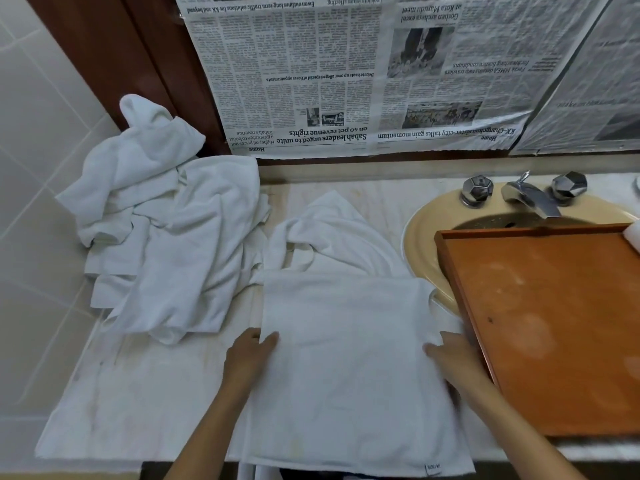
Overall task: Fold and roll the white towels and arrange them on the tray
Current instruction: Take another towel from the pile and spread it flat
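Left hand [251, 355] and right hand [453, 362] each pinched a side edge of the towel [346, 358] flat between them, and we feared its rumpled end beyond would skew the fold.

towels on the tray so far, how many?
1: a rolled towel at the far right of the tray, cut off by the frame edge. The tray runs out of view on the right, so more may be hidden.

A white towel [346, 368] is held flat on the tabletop [121, 393] by the left hand [249, 355] and right hand [453, 358]; crumpled towels [166, 237] are heaped leftward, a wooden tray [554, 323] set rightward.
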`<state>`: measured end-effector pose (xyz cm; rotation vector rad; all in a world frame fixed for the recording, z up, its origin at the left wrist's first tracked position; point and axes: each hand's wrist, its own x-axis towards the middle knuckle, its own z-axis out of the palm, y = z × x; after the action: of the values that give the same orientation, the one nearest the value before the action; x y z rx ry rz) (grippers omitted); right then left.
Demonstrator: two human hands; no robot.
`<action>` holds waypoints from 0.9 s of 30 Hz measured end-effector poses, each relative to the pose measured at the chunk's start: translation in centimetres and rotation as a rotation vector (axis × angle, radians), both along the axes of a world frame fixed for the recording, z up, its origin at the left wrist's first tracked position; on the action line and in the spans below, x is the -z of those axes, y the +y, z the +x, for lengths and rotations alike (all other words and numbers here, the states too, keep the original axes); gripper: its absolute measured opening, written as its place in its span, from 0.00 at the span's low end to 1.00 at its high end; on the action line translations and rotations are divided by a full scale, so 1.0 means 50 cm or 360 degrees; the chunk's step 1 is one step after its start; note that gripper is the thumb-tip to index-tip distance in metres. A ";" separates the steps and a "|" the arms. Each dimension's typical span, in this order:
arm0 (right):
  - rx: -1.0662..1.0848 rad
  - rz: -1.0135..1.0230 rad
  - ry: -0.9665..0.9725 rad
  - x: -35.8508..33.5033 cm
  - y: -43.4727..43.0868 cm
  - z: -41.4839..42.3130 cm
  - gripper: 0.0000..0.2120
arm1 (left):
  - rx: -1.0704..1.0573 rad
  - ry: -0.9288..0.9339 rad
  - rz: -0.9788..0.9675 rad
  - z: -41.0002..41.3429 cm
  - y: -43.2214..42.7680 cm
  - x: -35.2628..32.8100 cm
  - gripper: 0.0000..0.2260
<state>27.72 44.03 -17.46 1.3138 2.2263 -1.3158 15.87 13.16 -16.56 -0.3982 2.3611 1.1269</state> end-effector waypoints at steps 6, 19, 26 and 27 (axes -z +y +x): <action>-0.0424 -0.0118 -0.0454 -0.059 0.004 0.039 0.07 | 0.0273 -0.0388 -0.0017 0.042 -0.080 0.004 0.11; 0.0129 0.0029 0.0157 -0.026 -0.007 -0.027 0.21 | 0.0086 -0.0048 0.0057 -0.030 -0.009 -0.019 0.09; -0.0366 0.0285 -0.0280 -0.006 -0.011 0.041 0.16 | 0.0235 -0.0039 -0.0348 0.051 -0.073 0.018 0.11; -0.0335 0.0247 -0.0292 -0.003 -0.013 0.037 0.15 | 0.0234 0.0028 -0.0410 0.061 -0.066 0.020 0.08</action>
<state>29.57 43.37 -17.32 1.1582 2.3002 -0.9282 18.92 9.87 -17.57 -0.2963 2.5131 0.7654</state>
